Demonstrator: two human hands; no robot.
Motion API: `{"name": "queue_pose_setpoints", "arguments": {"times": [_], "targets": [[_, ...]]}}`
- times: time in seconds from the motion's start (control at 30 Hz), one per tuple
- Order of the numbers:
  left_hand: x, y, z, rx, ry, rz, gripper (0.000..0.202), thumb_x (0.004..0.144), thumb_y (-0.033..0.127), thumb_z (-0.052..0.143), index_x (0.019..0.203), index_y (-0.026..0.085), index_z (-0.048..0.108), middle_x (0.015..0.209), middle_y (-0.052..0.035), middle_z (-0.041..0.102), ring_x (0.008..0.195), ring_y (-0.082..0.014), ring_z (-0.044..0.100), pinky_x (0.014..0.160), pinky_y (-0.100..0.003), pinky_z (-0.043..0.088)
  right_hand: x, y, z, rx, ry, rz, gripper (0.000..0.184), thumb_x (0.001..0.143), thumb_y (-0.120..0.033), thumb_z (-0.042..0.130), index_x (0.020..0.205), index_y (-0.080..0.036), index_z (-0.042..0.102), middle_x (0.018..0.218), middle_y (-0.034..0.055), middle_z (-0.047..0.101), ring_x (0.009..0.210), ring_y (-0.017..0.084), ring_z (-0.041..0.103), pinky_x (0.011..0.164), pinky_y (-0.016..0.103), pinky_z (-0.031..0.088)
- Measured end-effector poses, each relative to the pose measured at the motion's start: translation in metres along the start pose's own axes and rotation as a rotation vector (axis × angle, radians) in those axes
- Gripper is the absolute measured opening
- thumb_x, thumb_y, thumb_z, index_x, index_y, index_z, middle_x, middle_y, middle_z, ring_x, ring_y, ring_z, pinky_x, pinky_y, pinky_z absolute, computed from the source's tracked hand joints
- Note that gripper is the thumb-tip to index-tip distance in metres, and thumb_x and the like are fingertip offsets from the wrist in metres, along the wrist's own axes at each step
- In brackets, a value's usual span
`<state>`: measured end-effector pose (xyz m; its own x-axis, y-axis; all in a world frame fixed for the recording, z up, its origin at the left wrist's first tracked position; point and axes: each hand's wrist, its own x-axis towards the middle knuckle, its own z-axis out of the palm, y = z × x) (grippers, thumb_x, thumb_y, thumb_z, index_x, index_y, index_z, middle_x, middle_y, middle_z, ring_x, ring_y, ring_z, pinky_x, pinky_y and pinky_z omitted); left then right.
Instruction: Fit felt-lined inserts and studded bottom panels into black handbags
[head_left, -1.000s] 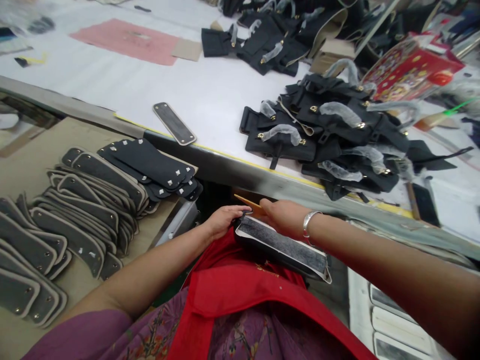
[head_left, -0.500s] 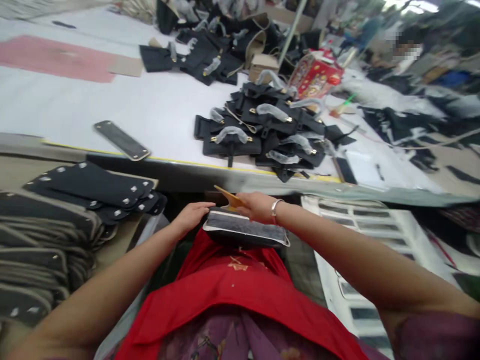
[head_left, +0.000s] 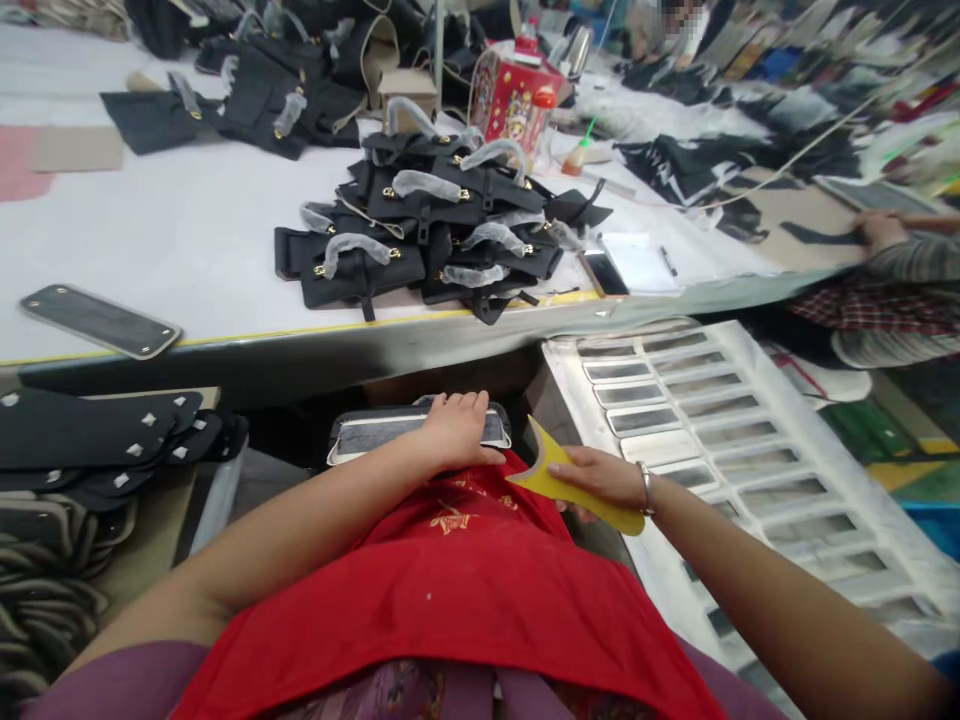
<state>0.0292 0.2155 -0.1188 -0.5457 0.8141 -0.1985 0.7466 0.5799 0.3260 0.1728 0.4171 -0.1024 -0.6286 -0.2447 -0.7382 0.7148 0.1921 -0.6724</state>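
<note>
A black bag (head_left: 375, 432) with a dark panel edged in white rests at my lap, below the table edge. My left hand (head_left: 456, 432) lies over its right part, fingers curled across the far side and thumb on the near side. To the right, my right hand (head_left: 604, 478) grips a yellow scraper (head_left: 536, 480) with a curved, notched end. The scraper is apart from the bag, beside a white slotted rack (head_left: 679, 450) with dark strips in several slots. Part of the bag is hidden under my left hand and forearm.
On the white table (head_left: 217, 230) black bags (head_left: 367, 270) with wrapped handles are piled. A loose dark panel (head_left: 101, 320) lies left, a phone (head_left: 602, 272) right. Stacked black panels (head_left: 90, 430) stand at lower left. Another person's hand (head_left: 881, 232) is at far right.
The view has swung right. My right hand has drawn the scraper off the bag, toward the rack. My left hand has shifted from the bag's left corner to its right part.
</note>
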Motion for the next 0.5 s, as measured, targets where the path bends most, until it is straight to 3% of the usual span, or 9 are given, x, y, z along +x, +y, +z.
{"name": "queue_pose_setpoints", "arguments": {"times": [0.23,0.5], "targets": [[0.000,0.016,0.010,0.170,0.114,0.012,0.090,0.062,0.052,0.064,0.130,0.001,0.033,0.113,-0.0195,0.053,0.101,-0.0307,0.049,0.088,-0.041,0.035,0.021,-0.014,-0.003,-0.033,-0.115,-0.079,0.041,0.081,-0.053,0.053,0.099,-0.017,0.043,0.067,-0.0003,0.060,0.050,0.011,0.057,0.036,0.016,0.042],[-0.008,0.022,0.029,0.267,0.290,0.064,0.077,0.075,0.031,0.054,0.140,0.008,0.019,0.125,-0.0192,0.043,0.113,-0.0312,0.039,0.098,-0.043,0.026,0.043,-0.024,-0.024,-0.205,-0.241,-0.138,0.037,0.085,-0.051,0.045,0.095,-0.016,0.042,0.058,-0.0010,0.058,0.037,0.010,0.051,0.034,0.019,0.044]]}}
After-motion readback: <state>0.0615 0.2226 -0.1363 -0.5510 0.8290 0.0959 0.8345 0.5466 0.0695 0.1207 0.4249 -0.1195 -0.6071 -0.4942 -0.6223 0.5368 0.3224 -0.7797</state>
